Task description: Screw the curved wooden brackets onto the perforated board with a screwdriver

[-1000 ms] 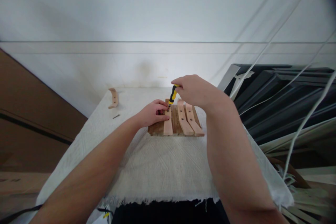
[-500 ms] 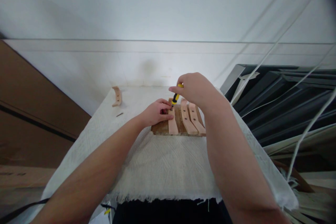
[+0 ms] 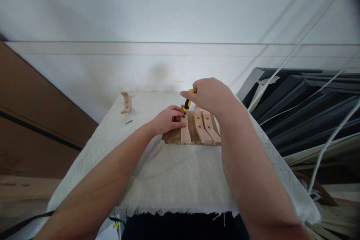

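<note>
My right hand (image 3: 209, 92) is closed round the handle of a yellow-and-black screwdriver (image 3: 187, 104). Its tip points down, slightly slanted, at the upper hole of a pale, bent wooden hook (image 3: 185, 135). My left hand (image 3: 170, 119) grips this hook, thumb and fingers pressed on it near the screwdriver tip. Beneath lies a brown wooden board (image 3: 172, 137). To the right on the board are two similar hooks, a middle one (image 3: 200, 127) and a right one (image 3: 209, 125), each with two dark holes or screw heads; my right forearm partly covers the board's right end.
A white cloth (image 3: 180, 180) covers the table, which stands against a white wall (image 3: 157, 71). Another wooden hook (image 3: 126, 102) and a screw (image 3: 128, 122) lie at the far left. Dark panels (image 3: 306, 108) lean at the right, with white cords (image 3: 332, 135) hanging before them.
Hardly anything differs. My right hand has turned very slightly on the screwdriver, whose tip stays at the hook's hole; the left hand keeps its place.
</note>
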`<action>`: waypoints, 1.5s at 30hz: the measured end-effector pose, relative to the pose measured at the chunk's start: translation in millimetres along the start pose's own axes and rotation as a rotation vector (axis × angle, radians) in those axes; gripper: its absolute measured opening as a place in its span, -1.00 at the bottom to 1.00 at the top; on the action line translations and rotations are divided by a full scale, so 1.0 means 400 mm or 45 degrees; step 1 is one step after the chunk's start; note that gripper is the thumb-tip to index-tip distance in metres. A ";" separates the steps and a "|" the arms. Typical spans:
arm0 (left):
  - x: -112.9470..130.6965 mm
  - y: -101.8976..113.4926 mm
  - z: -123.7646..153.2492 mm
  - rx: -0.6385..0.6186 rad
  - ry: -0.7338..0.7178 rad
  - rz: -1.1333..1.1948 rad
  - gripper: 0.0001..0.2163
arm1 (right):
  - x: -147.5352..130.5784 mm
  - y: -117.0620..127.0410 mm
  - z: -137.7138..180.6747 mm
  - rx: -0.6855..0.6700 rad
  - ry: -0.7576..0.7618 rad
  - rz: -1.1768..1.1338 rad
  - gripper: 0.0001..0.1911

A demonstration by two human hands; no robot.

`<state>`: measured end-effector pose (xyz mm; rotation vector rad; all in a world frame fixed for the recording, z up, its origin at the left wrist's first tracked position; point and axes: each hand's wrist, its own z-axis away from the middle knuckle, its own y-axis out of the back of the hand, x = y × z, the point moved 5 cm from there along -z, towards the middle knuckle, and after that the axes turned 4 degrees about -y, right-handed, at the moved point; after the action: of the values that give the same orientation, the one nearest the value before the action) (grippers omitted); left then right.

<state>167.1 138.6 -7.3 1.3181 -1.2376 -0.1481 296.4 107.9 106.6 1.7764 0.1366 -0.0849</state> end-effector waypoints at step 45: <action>-0.006 -0.001 0.002 0.024 -0.025 -0.021 -0.70 | 0.010 0.002 -0.004 0.092 -0.058 -0.027 -0.54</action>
<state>165.6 139.7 -9.4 1.3467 -1.2476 -0.1618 300.4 109.6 107.1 1.8437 0.1207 -0.1466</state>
